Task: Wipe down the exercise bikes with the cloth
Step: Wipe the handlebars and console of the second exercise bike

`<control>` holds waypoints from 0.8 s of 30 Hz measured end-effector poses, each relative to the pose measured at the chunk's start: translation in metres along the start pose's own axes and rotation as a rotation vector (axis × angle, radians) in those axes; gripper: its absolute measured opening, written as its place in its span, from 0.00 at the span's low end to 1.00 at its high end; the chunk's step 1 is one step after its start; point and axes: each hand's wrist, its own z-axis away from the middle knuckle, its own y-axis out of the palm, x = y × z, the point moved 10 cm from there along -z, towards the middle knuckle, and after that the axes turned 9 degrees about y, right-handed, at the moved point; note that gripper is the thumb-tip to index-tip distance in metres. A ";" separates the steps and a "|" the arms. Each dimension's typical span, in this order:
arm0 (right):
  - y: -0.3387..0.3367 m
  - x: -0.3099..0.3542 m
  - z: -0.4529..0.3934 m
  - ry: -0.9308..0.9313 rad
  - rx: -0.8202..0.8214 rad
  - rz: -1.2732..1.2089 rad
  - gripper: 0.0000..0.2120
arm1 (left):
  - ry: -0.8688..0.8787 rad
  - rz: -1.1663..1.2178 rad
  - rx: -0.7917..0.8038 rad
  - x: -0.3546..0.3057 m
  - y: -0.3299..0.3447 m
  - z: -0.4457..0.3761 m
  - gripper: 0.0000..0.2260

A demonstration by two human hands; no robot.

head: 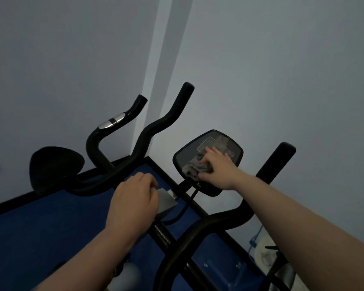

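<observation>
A black exercise bike console sits at centre right on its post. A crumpled light cloth lies on the console's face. My right hand presses the cloth onto the screen, with bent fingers and thumb bunching it. My left hand curls over the middle of the bike's black handlebar, beside a grey metal bracket on the stem. The cloth's middle is hidden under my right hand.
A second set of black handlebars with a silver grip sensor and a black padded part stand at the left. Blue floor with a black skirting meets pale walls. A blue cable hangs at the lower right.
</observation>
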 end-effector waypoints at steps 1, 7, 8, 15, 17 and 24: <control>-0.007 -0.003 0.001 0.001 -0.056 -0.046 0.10 | -0.001 -0.002 0.003 0.000 0.000 0.000 0.06; -0.009 -0.011 -0.008 0.256 -0.227 0.144 0.36 | 0.005 -0.046 0.033 -0.001 0.003 -0.002 0.06; 0.000 -0.009 -0.012 0.308 -0.191 0.145 0.35 | 0.004 -0.046 0.031 -0.002 0.003 -0.003 0.06; 0.029 0.061 -0.026 0.022 -0.266 0.295 0.34 | -0.001 -0.026 0.016 0.001 0.002 -0.001 0.05; 0.042 0.059 -0.013 -0.150 -0.159 0.417 0.33 | 0.013 -0.027 0.018 -0.001 0.002 -0.001 0.05; 0.027 -0.033 0.006 0.271 0.041 0.453 0.34 | 0.032 -0.024 0.037 -0.004 0.001 0.001 0.06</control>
